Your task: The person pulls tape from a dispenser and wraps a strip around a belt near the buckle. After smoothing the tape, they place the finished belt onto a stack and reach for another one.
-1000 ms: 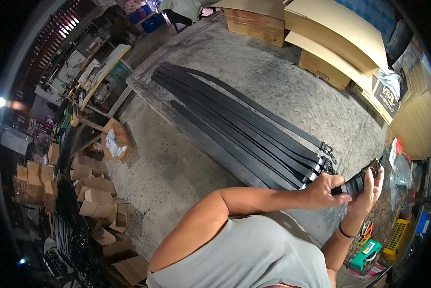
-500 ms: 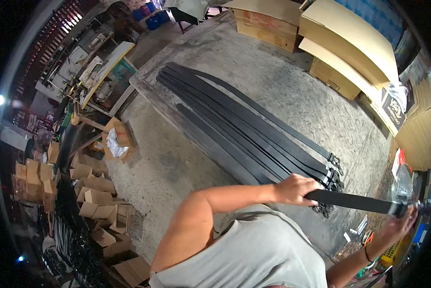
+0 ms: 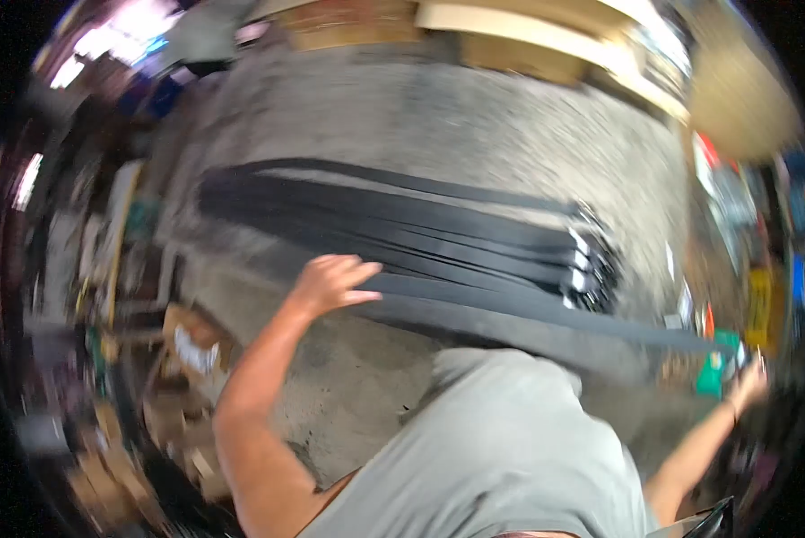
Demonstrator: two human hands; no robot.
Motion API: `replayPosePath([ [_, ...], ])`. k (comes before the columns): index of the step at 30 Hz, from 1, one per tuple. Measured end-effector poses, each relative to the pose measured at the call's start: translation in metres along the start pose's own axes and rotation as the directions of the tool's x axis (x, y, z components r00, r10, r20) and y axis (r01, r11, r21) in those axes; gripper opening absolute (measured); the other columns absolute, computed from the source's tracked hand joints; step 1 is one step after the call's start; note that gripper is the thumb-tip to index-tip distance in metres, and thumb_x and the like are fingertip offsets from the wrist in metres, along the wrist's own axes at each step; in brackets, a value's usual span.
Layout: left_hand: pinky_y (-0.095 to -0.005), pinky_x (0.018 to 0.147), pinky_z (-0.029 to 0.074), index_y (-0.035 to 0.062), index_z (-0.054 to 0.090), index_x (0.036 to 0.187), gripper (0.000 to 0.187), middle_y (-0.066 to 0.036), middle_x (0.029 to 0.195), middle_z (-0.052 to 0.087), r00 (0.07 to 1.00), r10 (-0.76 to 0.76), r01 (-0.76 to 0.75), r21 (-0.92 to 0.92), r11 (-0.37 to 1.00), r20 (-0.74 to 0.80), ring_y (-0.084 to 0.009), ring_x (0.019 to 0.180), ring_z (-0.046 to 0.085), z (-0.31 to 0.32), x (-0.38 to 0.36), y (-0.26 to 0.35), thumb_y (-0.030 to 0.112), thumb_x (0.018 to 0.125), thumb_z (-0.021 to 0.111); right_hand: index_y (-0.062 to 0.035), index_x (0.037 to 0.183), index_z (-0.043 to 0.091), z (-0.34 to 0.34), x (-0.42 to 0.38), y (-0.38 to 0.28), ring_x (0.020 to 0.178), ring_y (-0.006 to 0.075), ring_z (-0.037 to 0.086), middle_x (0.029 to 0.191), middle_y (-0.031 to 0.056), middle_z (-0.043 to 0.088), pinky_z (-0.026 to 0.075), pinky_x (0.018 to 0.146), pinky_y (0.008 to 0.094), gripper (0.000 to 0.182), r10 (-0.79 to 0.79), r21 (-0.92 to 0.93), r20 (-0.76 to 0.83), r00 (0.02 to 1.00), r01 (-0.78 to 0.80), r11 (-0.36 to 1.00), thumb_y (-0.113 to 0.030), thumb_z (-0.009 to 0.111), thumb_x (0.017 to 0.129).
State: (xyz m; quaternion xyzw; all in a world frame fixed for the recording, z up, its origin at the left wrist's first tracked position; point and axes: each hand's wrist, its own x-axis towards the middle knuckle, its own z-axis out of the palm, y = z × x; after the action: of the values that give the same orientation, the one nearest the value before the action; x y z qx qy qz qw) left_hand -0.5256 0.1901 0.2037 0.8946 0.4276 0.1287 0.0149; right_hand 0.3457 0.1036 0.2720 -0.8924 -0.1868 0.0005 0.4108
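A long black strap [image 3: 546, 312] stretches across in front of me, with a shiny metal fitting at its right end. My right hand [image 3: 750, 381] grips that end at the far right; blur hides the exact fingers. At the strap's left stretch is my left hand [image 3: 335, 282], fingers spread apart and thumb out, close to the strap; whether it touches cannot be made out. Behind lies a row of several black straps [image 3: 375, 215], side by side, their metal fittings [image 3: 591, 269] bunched at the right end.
Cardboard boxes [image 3: 528, 56] stand along the back. A small open box [image 3: 196, 345] and more cartons sit at the lower left. At the right are a yellow item [image 3: 759, 305] and a green item [image 3: 712, 372] near my right hand. Grey surface surrounds the straps.
My left hand has let go of the strap and moved left, its fingers now spread. The strap is now stretched out long, its fitting still at my right hand. The view has turned and blurred.
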Motion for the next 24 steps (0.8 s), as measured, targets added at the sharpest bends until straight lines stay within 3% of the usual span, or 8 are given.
replayPosePath([
  [1, -0.0320, 0.058, 0.047, 0.0162, 0.065, 0.106, 0.050, -0.003, 0.071, 0.055, 0.999, 0.015, -0.017, 0.063, 0.998, 0.033, -0.0196, 0.064, 0.057, -0.004, -0.001, -0.008, 0.048, 0.069, 0.072, -0.0040, 0.078, 0.061, 0.009, 0.039, 0.057, 0.056, 0.0158, 0.052, 0.062, 0.0009, 0.055, 0.043, 0.050, 0.0330, 0.020, -0.077, 0.297, 0.009, 0.997, 0.071, 0.952, -0.022, 0.065, 0.086],
  [3, -0.0333, 0.059, 0.046, 0.0160, 0.065, 0.107, 0.053, -0.005, 0.073, 0.054, 0.991, -0.022, 0.005, 0.130, 0.992, 0.135, -0.0218, 0.065, 0.055, -0.020, 0.001, -0.022, 0.049, 0.067, 0.073, 0.0007, 0.085, 0.064, 0.012, 0.028, 0.062, 0.071, 0.0126, 0.055, 0.081, 0.0063, 0.063, 0.046, 0.061, 0.0308, 0.023, -0.059, 0.065, -0.055, 0.997, 0.063, 0.996, -0.022, 0.067, 0.085],
  [5, -0.0340, 0.059, 0.044, 0.0175, 0.065, 0.109, 0.053, -0.004, 0.072, 0.049, 0.987, -0.054, 0.026, 0.182, 0.983, 0.154, -0.0217, 0.067, 0.053, -0.032, -0.001, -0.043, 0.048, 0.066, 0.071, 0.0020, 0.102, 0.062, 0.028, 0.000, 0.053, 0.080, 0.0147, 0.057, 0.092, 0.0084, 0.064, 0.048, 0.067, 0.0325, 0.034, -0.086, 0.114, -0.019, 0.996, 0.088, 0.990, -0.026, 0.068, 0.084],
  [7, -0.0361, 0.061, 0.042, 0.0172, 0.064, 0.110, 0.055, -0.005, 0.074, 0.048, 0.976, -0.104, 0.048, 0.279, 0.959, 0.192, -0.0234, 0.071, 0.052, -0.053, -0.006, -0.059, 0.047, 0.065, 0.071, -0.0060, 0.099, 0.060, 0.053, -0.040, 0.040, 0.059, 0.0101, 0.055, 0.079, 0.0006, 0.061, 0.043, 0.048, 0.0258, 0.024, 0.014, 0.275, -0.039, 0.999, -0.003, 0.961, -0.025, 0.067, 0.086],
  [14, -0.0410, 0.072, 0.038, 0.0151, 0.058, 0.119, 0.060, -0.009, 0.086, 0.048, 0.931, -0.257, 0.042, 0.624, 0.780, 0.259, -0.0281, 0.084, 0.048, -0.131, -0.019, -0.163, 0.039, 0.065, 0.071, -0.0062, 0.096, 0.054, 0.133, -0.182, -0.049, 0.048, 0.0110, 0.056, 0.071, 0.0019, 0.058, 0.048, 0.045, 0.0242, 0.028, 0.039, 0.435, 0.369, 0.929, -0.209, 0.876, -0.028, 0.067, 0.085],
  [19, -0.0484, 0.105, 0.030, 0.0137, 0.050, 0.129, 0.063, -0.014, 0.127, 0.048, 0.778, -0.601, 0.167, 0.863, 0.477, 0.182, -0.0313, 0.124, 0.040, -0.159, -0.051, -0.250, 0.026, 0.072, 0.074, 0.0007, 0.110, 0.045, 0.199, -0.258, -0.081, 0.055, 0.0126, 0.058, 0.083, 0.0100, 0.061, 0.049, 0.046, 0.0253, 0.051, 0.032, 0.417, 0.592, 0.805, -0.340, 0.843, -0.028, 0.073, 0.079],
  [22, -0.0496, 0.100, 0.034, 0.0128, 0.044, 0.133, 0.070, -0.014, 0.130, 0.046, 0.732, -0.673, 0.333, 0.809, 0.484, 0.102, -0.0327, 0.125, 0.040, -0.109, -0.014, -0.195, 0.023, 0.072, 0.075, 0.0012, 0.110, 0.041, 0.240, -0.288, -0.075, 0.058, 0.0148, 0.060, 0.083, 0.0079, 0.056, 0.050, 0.046, 0.0264, 0.044, 0.087, 0.350, 0.686, 0.722, -0.432, 0.831, -0.021, 0.068, 0.083],
  [24, -0.0498, 0.096, 0.037, 0.0115, 0.043, 0.134, 0.074, -0.016, 0.132, 0.044, 0.803, -0.558, 0.390, 0.524, 0.757, 0.208, -0.0347, 0.125, 0.039, -0.051, 0.008, -0.175, 0.022, 0.069, 0.077, -0.0067, 0.095, 0.043, 0.258, -0.299, -0.063, 0.059, 0.0139, 0.061, 0.079, 0.0050, 0.058, 0.051, 0.048, 0.0257, 0.026, 0.143, 0.302, 0.730, 0.668, -0.503, 0.810, -0.020, 0.064, 0.087],
])
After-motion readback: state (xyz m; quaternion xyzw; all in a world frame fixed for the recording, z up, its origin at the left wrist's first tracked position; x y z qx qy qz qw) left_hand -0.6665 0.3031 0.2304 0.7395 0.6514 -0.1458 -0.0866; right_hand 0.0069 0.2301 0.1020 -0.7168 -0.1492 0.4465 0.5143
